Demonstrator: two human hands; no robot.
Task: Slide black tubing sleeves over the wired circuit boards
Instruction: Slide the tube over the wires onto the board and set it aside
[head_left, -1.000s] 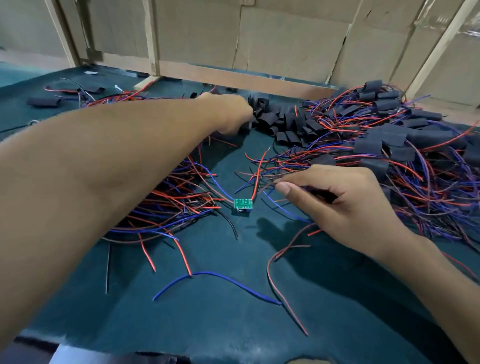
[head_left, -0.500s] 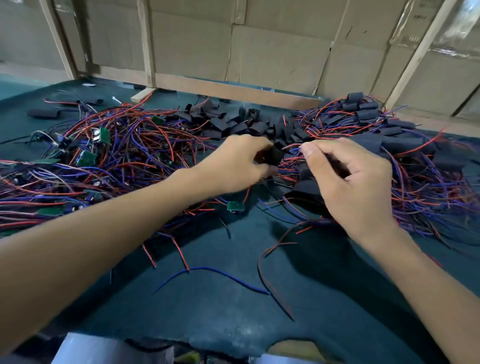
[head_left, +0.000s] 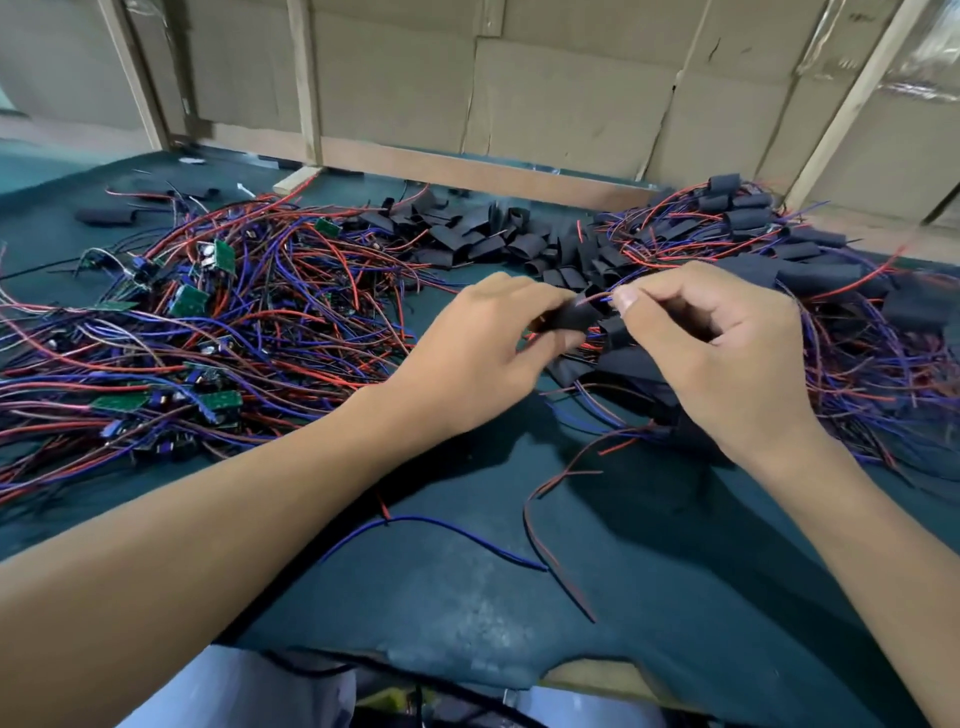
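My left hand (head_left: 483, 348) grips a black tubing sleeve (head_left: 574, 314) at the middle of the table, its open end turned to the right. My right hand (head_left: 717, 353) pinches thin red and blue wires (head_left: 602, 297) at that open end. The board on those wires is hidden behind my right hand. More of its wires (head_left: 571, 475) hang down below my right wrist onto the green mat (head_left: 467, 597).
A tangle of wired green circuit boards (head_left: 208, 332) covers the left of the mat. Loose black sleeves (head_left: 483, 236) lie heaped at the back middle. Sleeved boards with wires (head_left: 831, 270) pile up on the right. Cardboard walls (head_left: 545, 93) close off the back.
My left hand came back from the sleeve heap with a sleeve. Both hands rose and met at the middle, and my right hand brought the wires to the sleeve's open end.
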